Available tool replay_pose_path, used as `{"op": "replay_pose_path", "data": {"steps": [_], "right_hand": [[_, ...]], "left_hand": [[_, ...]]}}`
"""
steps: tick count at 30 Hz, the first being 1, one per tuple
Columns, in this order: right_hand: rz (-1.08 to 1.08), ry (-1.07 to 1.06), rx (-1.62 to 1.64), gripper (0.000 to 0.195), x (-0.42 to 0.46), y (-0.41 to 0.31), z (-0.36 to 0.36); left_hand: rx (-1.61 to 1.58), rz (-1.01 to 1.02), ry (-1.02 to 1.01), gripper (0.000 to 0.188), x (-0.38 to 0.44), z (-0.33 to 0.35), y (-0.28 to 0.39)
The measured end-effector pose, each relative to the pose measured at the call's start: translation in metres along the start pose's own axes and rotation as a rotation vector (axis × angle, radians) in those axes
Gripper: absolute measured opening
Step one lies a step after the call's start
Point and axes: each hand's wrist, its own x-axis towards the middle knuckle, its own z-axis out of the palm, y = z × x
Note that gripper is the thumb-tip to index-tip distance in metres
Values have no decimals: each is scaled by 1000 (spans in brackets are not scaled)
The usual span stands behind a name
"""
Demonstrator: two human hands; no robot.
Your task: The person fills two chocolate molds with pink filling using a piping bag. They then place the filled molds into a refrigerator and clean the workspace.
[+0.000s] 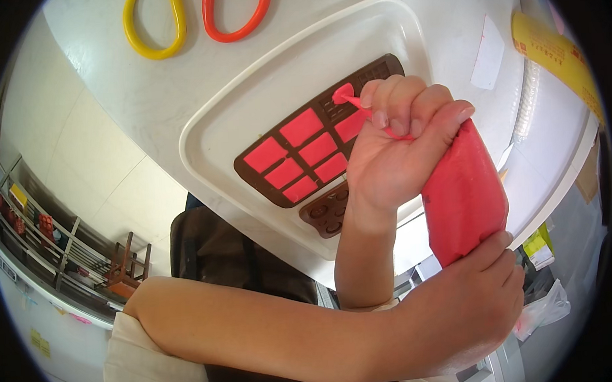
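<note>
My right hand is closed around the narrow end of a red-pink filled piping bag. My left hand grips the bag's lower end. A strand from the bag's tip leads to a pink blob on a patterned cavity of a brown mold. Several rectangular cavities hold smooth pink filling; a patterned one at the upper right shows brown. This mold lies in a white tray, and a smaller brown mold with round cavities sits below it, partly behind my right wrist.
Yellow and orange-red plastic loops lie on the white table. A white paper piece and a yellow printed packet are at the right. A wooden stool and metal rack stand lower left.
</note>
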Motion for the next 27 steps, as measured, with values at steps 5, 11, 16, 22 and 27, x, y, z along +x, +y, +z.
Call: {"op": "replay_pose_path", "data": {"steps": [5,11,16,22,27], "right_hand": [[47,-59,14,49,-5,0,3],[60,-92,13,50,-7,1,-1],[73,-98,-18,50,-11,-2,-6],[26,-34,-39,50,-10,0,-6],[-14,44,-24,50,-4,2,-9]], "left_hand": [[50,-5,-24,31,1,-2,0],[48,-12,3,30,1,-2,0],[43,27,-26,29,-1,-2,-3],[65,22,-16,27,-2,4,-2],[68,25,-29,25,-2,6,-2]]}}
